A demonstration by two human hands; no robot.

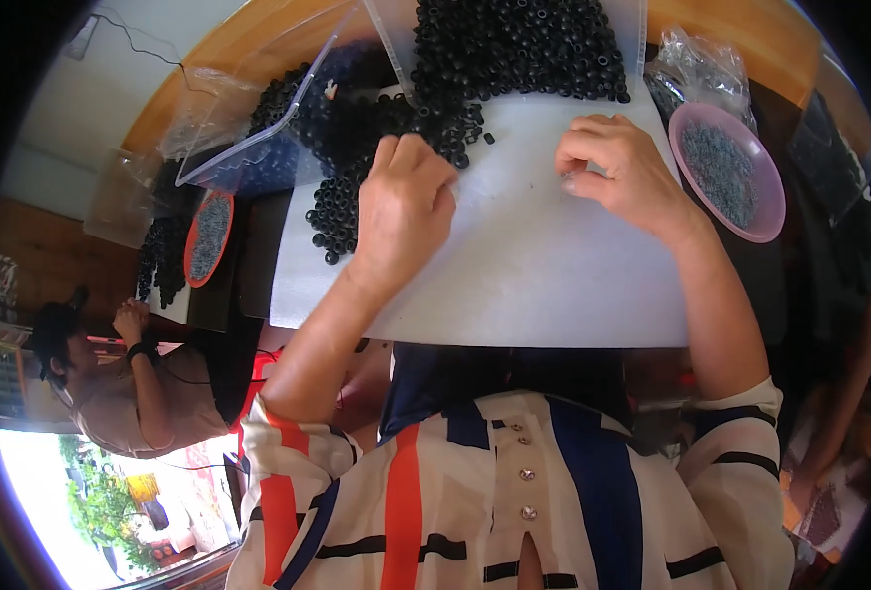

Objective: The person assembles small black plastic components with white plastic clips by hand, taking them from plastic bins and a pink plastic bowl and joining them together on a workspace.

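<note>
My left hand (pixel 406 202) is over the left part of a white board (pixel 534 285), at the edge of a loose heap of small black ring-shaped parts (pixel 337 211). Its fingers are curled closed, and whatever they hold is hidden behind the knuckles. My right hand (pixel 624 169) is above the right part of the board, thumb and fingers bent together in a pinch. Anything between those fingertips is too small to name. To its right stands a pink bowl (pixel 772 211) of thin grey pieces (pixel 719 172).
A clear plastic bin (pixel 642 44) full of black parts stands at the far side. Another clear bin (pixel 293 108) lies tilted at left, black parts spilling from it. Clear plastic bags (pixel 706 64) lie behind the bowl. At left, a co-worker (pixel 140 383) sits near an orange bowl (pixel 192 258).
</note>
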